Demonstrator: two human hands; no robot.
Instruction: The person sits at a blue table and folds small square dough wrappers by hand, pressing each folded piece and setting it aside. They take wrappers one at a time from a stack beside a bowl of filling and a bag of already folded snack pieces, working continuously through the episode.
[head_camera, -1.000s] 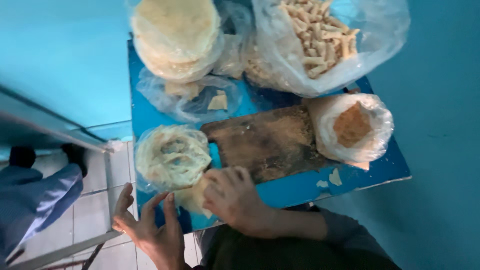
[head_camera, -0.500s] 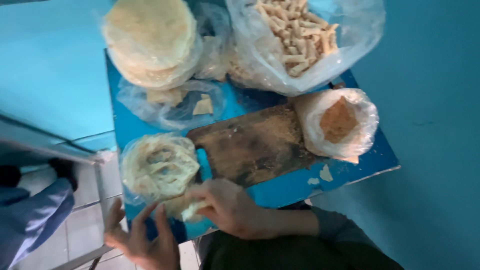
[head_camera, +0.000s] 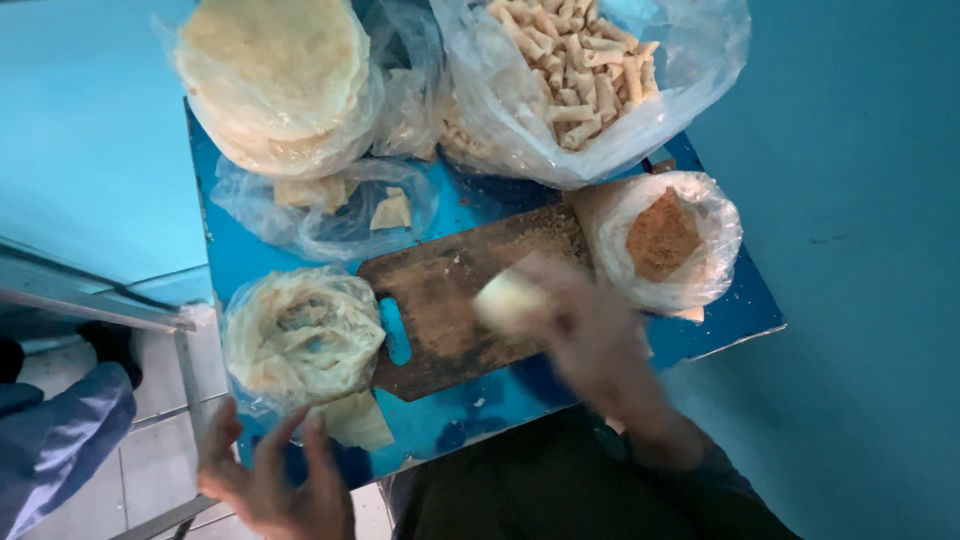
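My right hand (head_camera: 590, 330) is blurred over the wooden board (head_camera: 450, 300) and holds a pale piece of dough wrapper (head_camera: 508, 297). My left hand (head_camera: 270, 480) hovers at the near left edge of the blue table (head_camera: 730, 310), fingers spread and holding nothing, just below a clear bag of thin wrappers (head_camera: 300, 335). A loose wrapper piece (head_camera: 352, 420) lies by that bag.
A tall stack of round flatbreads in plastic (head_camera: 275, 80) stands at the back left, a bag of rolled pastries (head_camera: 580, 70) at the back right. A bag of brown crumbs (head_camera: 662, 238) sits right of the board. Another person's blue sleeve (head_camera: 50, 440) is at far left.
My right hand has lifted from the wrapper bag at the table's near edge and swung right over the board with a wrapper piece. My left hand stayed low at the edge.
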